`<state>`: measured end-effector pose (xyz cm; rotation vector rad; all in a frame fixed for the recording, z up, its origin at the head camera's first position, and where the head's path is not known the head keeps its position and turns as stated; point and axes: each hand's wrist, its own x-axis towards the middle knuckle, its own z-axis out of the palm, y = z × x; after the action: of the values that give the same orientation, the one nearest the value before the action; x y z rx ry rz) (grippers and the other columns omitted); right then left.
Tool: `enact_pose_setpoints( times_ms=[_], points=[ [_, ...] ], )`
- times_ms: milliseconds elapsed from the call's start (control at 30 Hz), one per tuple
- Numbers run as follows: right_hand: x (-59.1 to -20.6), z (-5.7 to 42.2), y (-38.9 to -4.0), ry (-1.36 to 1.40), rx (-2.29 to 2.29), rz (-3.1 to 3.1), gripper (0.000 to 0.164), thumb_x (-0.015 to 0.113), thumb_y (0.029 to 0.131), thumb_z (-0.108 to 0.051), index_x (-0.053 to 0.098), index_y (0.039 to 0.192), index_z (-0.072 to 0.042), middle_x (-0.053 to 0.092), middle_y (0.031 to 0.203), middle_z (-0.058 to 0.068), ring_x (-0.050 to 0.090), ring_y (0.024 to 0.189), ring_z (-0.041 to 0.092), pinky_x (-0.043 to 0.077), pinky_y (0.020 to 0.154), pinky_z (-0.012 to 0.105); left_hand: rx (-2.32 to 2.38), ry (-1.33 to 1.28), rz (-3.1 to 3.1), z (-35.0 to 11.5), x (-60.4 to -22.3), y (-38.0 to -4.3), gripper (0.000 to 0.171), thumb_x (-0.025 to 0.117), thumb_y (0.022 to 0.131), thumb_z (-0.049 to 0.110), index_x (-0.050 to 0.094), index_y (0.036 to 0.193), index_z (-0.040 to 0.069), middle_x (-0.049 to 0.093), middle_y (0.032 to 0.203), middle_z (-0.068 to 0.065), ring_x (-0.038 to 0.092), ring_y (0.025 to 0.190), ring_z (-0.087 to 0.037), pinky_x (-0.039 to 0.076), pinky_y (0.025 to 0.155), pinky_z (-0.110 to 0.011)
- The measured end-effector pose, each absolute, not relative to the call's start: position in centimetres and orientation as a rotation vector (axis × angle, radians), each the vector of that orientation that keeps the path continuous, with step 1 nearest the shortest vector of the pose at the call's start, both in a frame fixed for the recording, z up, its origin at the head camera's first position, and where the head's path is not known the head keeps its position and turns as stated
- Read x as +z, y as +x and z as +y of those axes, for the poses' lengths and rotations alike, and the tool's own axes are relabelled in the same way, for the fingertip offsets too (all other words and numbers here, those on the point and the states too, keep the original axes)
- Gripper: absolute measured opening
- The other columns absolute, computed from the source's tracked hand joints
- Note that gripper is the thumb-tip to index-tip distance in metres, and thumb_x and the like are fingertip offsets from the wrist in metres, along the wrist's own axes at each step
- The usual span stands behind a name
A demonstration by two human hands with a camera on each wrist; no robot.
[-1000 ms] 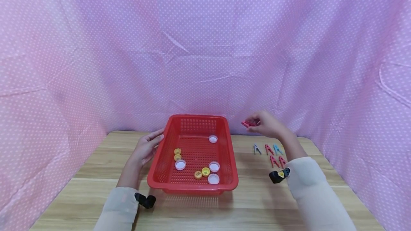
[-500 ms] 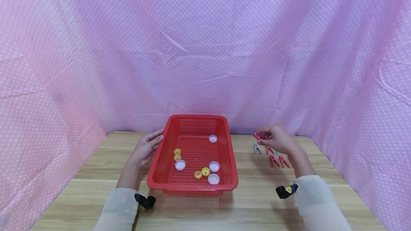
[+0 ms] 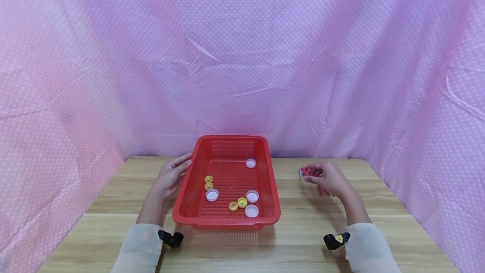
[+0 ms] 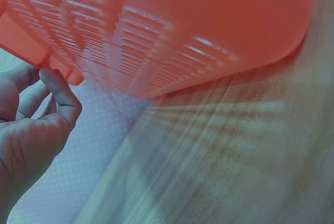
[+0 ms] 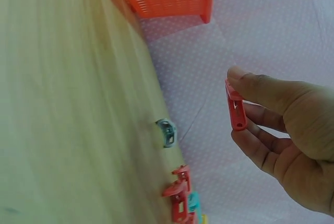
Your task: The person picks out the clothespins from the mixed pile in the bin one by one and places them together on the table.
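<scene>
At the left side of a red plastic basket [image 3: 227, 221], my left hand [image 3: 169, 178] grips the rim. In the left wrist view, the thumb and fingers pinch that rim from outside. My right hand [image 3: 329, 177] is to the right of the basket, low over the far right of the table. Between its thumb and fingers it pinches a red clothespin [image 5: 237, 113], clear of the tabletop in the right wrist view. Just below lie a grey clothespin [image 5: 168, 132], more red clothespins [image 5: 179, 204] and a teal clothespin [image 5: 193, 201], mostly hidden by the hand in the head view.
Inside the basket lie several yellow caps [image 3: 242, 202] and several round clear-rimmed white lids [image 3: 212, 195]. The wooden table [image 3: 303, 239] ends at a pink dotted curtain [image 3: 242, 75] behind. A bit of yellow [image 5: 204, 219] shows beside the teal clothespin.
My right hand, holding the red clothespin, has moved right and then down towards the other clothespins, now covering most of them. The left hand and basket have stayed put.
</scene>
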<state>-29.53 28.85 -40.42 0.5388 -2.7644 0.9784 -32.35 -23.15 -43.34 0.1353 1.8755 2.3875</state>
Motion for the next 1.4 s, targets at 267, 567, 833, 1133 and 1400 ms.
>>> enact_pose_setpoints(
  times_ms=[267,567,833,1133,1400],
  points=[
    [-41.9,29.2,-29.4,0.512,1.011,-2.78,0.026,0.078,0.09,-0.008,0.074,0.112,0.005,0.072,0.085,0.003,0.064,0.071,0.013,0.053,0.053,0.025,2.43,0.129,1.838,-23.0,-43.4,-32.4,0.059,0.062,0.103,0.013,0.039,0.155,-0.002,0.074,0.112,0.002,0.072,0.098,-0.013,0.062,0.084,-0.035],
    [-42.9,29.3,-29.4,0.498,0.888,-2.84,0.026,0.081,0.089,-0.013,0.075,0.11,0.001,0.067,0.081,0.0,0.057,0.068,0.012,0.053,0.058,0.027,2.433,0.134,1.815,-22.9,-43.2,-32.5,0.061,0.064,0.102,0.014,0.038,0.155,-0.003,0.074,0.111,0.001,0.072,0.097,-0.012,0.062,0.082,-0.034],
    [-43.5,28.9,-29.5,0.488,0.828,-2.872,0.022,0.081,0.088,-0.014,0.076,0.106,-0.001,0.067,0.082,-0.001,0.06,0.077,0.013,0.053,0.068,0.029,2.451,0.145,1.787,-23.0,-43.3,-32.4,0.06,0.063,0.103,0.012,0.038,0.155,-0.003,0.075,0.111,0.0,0.073,0.096,-0.013,0.062,0.081,-0.035],
    [-43.5,28.5,-29.4,0.394,0.858,-2.938,0.021,0.083,0.087,-0.016,0.077,0.103,-0.003,0.069,0.084,-0.001,0.063,0.08,0.014,0.055,0.071,0.031,2.43,0.156,1.827,-23.2,-43.4,-32.4,0.058,0.062,0.103,0.014,0.04,0.155,0.0,0.074,0.114,0.002,0.072,0.099,-0.013,0.062,0.083,-0.037],
    [-43.5,28.3,-29.3,0.355,0.807,-2.988,0.016,0.084,0.087,-0.019,0.077,0.097,-0.009,0.069,0.088,-0.001,0.061,0.084,0.016,0.055,0.077,0.037,2.444,0.156,1.798,-23.0,-43.4,-32.5,0.057,0.063,0.103,0.011,0.04,0.154,-0.002,0.074,0.112,0.001,0.073,0.097,-0.013,0.062,0.082,-0.035]
  ],
)
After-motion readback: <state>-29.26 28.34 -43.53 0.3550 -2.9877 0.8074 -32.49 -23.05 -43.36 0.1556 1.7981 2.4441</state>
